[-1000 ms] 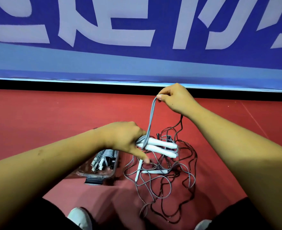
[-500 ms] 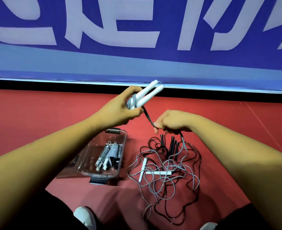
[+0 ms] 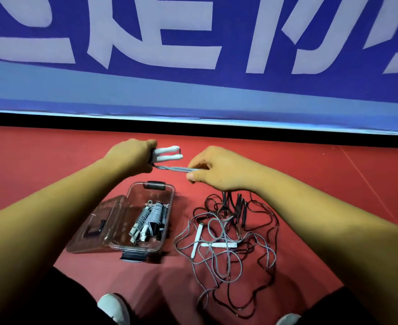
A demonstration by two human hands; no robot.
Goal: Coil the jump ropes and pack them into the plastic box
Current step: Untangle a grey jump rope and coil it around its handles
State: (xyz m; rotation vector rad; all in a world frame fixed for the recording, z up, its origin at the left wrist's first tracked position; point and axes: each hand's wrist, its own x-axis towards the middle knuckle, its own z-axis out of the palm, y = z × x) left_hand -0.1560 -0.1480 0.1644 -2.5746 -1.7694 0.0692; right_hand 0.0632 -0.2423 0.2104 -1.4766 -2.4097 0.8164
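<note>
My left hand [image 3: 132, 156] grips the two white handles [image 3: 168, 153] of a grey jump rope, pointing right, above the far end of the box. My right hand [image 3: 219, 168] pinches that rope's grey cord [image 3: 173, 169], stretched taut between both hands. Below them the clear plastic box [image 3: 167, 195] lies open on the red floor, holding coiled grey ropes [image 3: 150, 219] with white handles. To its right lies a loose tangle of grey and black ropes [image 3: 226, 242] with two white handles and several black handles.
The box's clear lid [image 3: 99, 224] lies open to the left of the box. A blue banner wall [image 3: 193, 55] with a black base strip runs across the back. My white shoes [image 3: 113, 308] show at the bottom edge.
My left hand swung the white handles from the floor up and left, now level pointing right. My right hand dropped from high, then came across to pull the cord taut sideways.
</note>
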